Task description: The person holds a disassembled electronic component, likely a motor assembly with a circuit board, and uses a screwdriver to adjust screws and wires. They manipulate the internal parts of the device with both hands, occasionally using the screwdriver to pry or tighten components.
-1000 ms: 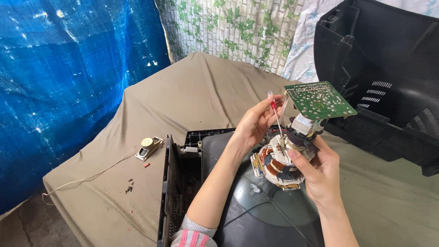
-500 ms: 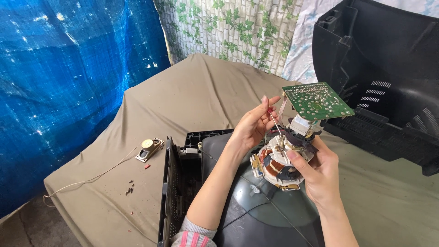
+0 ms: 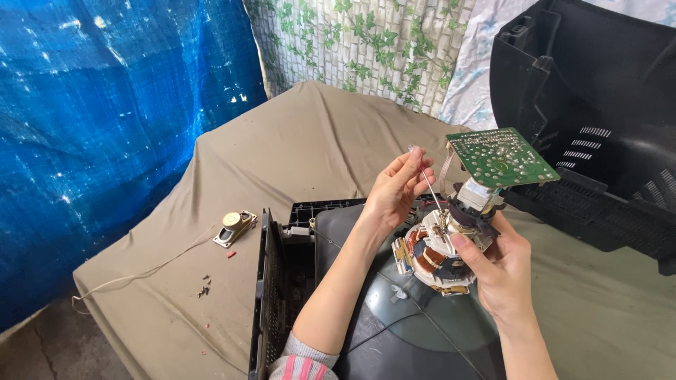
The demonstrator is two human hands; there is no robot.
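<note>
Since a second ago, the thin metal screwdriver with a clear handle (image 3: 426, 184) has tilted slightly, its red-tipped top now hidden in the fingers, while both hands stay at the tube neck.

At far left hangs one blue plastic tarp (image 3: 105, 127). On the tan cloth-covered table (image 3: 282, 162) lie one small round speaker with a trailing white wire (image 3: 234, 227) and a few tiny dark screws (image 3: 204, 287), well apart from the hands. Nearer, one black plastic front frame (image 3: 271, 295) holds the grey glass picture tube (image 3: 415, 331), face down inside it.

One left hand (image 3: 394, 193) pinches the screwdriver by its top, the tip resting on the white and copper-wound deflection yoke (image 3: 436, 250) just below the hand. One right hand (image 3: 493, 271) grips the yoke from the right side, thumb pressed on it. One green circuit board (image 3: 501, 156) sits on the tube neck above the yoke. At far right stands one black plastic rear casing (image 3: 598, 112), hollow side facing us.
</note>
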